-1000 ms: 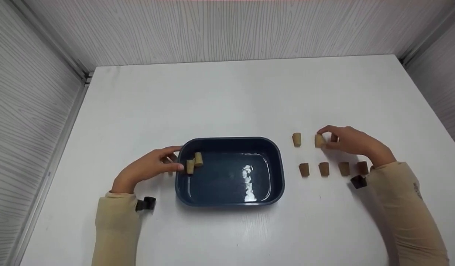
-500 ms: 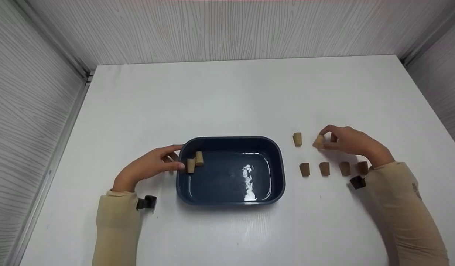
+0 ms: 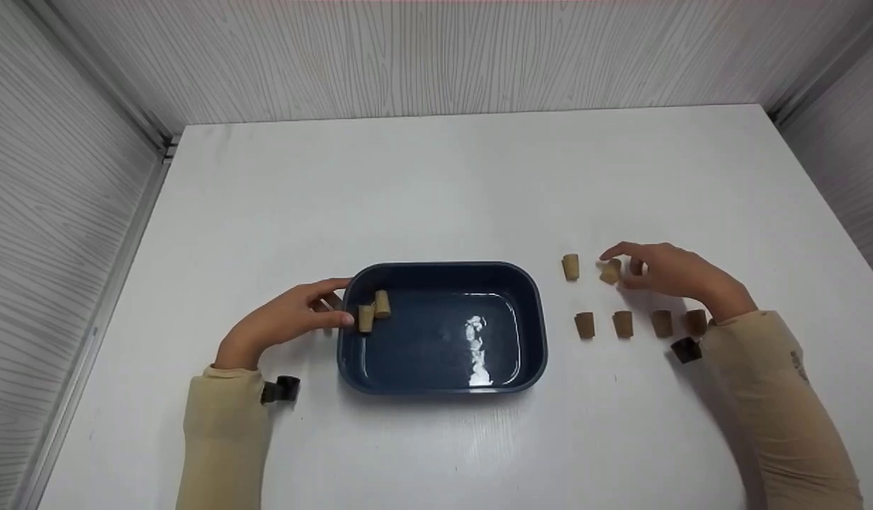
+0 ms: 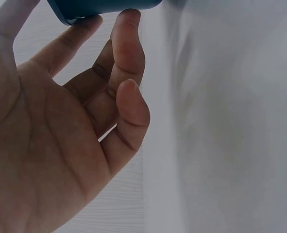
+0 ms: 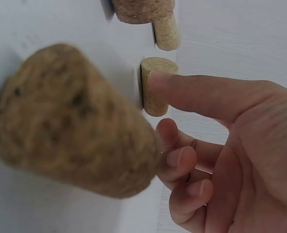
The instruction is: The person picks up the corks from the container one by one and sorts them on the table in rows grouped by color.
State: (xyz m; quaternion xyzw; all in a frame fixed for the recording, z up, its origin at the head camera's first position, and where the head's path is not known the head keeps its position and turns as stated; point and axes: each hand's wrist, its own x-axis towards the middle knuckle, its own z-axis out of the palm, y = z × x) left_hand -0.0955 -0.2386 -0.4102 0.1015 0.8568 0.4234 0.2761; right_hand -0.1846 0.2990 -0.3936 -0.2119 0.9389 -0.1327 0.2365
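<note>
My left hand (image 3: 284, 319) holds the left side of a dark blue rectangular basin (image 3: 440, 392), its thumb at the rim and the other fingers outside the wall. In the left wrist view fingertips touch the basin (image 4: 102, 6). Two light corks (image 3: 365, 319) lie inside at the left end. My right hand (image 3: 667, 269) is over a light cork (image 3: 611, 271) lying askew on the table, index finger and thumb spread around it. In the right wrist view the thumb lies against this cork (image 5: 155, 104); the index finger is hidden there.
Left of the right hand lies another light cork (image 3: 571, 267). Nearer the front is a row of several darker corks (image 3: 623, 324), the rightmost (image 3: 695, 322) beside the right sleeve. One cork (image 5: 75, 121) looms large in the right wrist view. Grained panels (image 3: 436, 57) enclose the white table.
The cork at my right hand has tilted and now lies askew. The right index finger has straightened and lifted off it. My left hand and the basin have hardly moved.
</note>
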